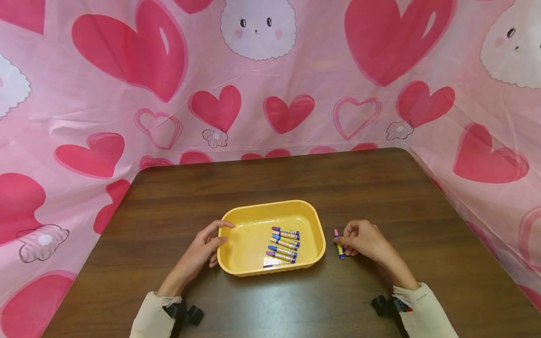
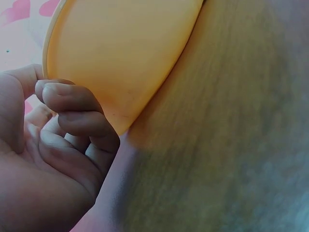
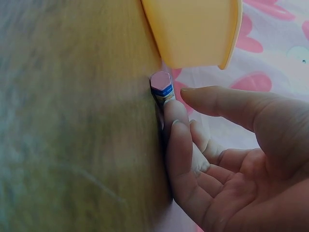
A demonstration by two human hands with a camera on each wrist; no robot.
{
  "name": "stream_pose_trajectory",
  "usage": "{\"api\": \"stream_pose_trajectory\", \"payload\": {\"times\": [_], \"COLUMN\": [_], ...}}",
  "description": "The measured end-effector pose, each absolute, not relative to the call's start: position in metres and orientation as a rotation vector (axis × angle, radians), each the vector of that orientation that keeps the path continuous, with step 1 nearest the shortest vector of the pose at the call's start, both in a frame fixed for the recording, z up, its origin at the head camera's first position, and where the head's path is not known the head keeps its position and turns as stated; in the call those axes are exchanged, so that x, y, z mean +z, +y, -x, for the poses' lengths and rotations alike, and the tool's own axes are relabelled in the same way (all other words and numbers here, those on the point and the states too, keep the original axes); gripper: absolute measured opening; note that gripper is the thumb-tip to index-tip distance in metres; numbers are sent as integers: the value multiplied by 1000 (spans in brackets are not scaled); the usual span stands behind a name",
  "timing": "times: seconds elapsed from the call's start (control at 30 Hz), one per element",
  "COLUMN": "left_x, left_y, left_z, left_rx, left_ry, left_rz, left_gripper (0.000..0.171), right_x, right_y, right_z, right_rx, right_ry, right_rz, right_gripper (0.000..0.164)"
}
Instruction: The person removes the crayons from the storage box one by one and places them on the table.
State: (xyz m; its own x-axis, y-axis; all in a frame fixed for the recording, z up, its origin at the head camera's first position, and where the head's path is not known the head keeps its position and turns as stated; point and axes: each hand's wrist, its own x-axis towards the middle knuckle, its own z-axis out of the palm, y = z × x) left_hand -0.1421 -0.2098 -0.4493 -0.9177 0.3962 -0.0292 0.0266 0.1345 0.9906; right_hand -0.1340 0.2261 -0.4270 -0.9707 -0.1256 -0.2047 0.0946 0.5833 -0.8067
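The left hand [image 1: 202, 246] grasps the near rim of a yellow tray [image 1: 245, 251], with fingertips over the edge and the other fingers curled against the outer wall, as the left wrist view shows. The tray sits between the two hands, its floor stretching from the left hand's fingertips toward the right hand [image 1: 367, 241]. On the right-hand half of that floor lies a loose row of crayons [image 1: 282, 250], well apart from the left hand's fingers; their coloured tips point toward the left hand and their blue ends toward the right. The crayon on the side nearest the person is partly hidden, so its wrapper cannot be made out.

The right hand is released: its fingers are loosely bent beside a pink crayon [image 1: 340, 252], with a fingertip touching the wrapper, while in the right wrist view the thumb stands a little apart from it. This crayon lies on the tabletop [image 1: 270, 183] at the right hand's fingertips, outside the tray and just beside the wall that faces this hand. Its pink tip points away from the person.

The brown wood-grain tabletop reaches beyond both hands. Past its far edge, in front of the hands and out to either side, hangs a pink cloth [image 1: 317, 56] printed with hearts and fluffy white faces. Behind each hand, a black device [image 1: 194, 314] is strapped at the wrist beside a pale sleeve [image 1: 152, 314].
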Motion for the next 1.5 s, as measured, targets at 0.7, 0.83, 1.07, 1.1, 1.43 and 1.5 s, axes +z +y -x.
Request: {"api": "stream_pose_trajectory", "payload": {"times": [0.7, 0.83, 1.07, 1.1, 1.43, 1.5], "left_x": [-450, -448, -449, -448, -443, -445], "left_y": [-206, -207, -206, -206, -206, -207], "left_z": [140, 139, 140, 140, 140, 140], "left_rx": [1866, 1869, 1836, 1833, 1854, 1855], "left_ry": [2123, 2150, 2132, 2131, 2143, 2143], "left_rz": [-425, -379, -362, -364, -348, -347], "left_gripper": [35, 34, 33, 33, 32, 32], "right_x": [-375, -371, -389, -392, -403, -405], "right_y": [161, 125, 96, 95, 90, 89], "right_z": [109, 120, 137, 138, 141, 142], "right_rx": [-1382, -1098, -674, -628, -671, -682], "right_ry": [3224, 3148, 2835, 2820, 2786, 2762], "right_rz": [521, 832, 863, 864, 831, 823], "right_gripper": [14, 17, 24, 25, 32, 33]}}
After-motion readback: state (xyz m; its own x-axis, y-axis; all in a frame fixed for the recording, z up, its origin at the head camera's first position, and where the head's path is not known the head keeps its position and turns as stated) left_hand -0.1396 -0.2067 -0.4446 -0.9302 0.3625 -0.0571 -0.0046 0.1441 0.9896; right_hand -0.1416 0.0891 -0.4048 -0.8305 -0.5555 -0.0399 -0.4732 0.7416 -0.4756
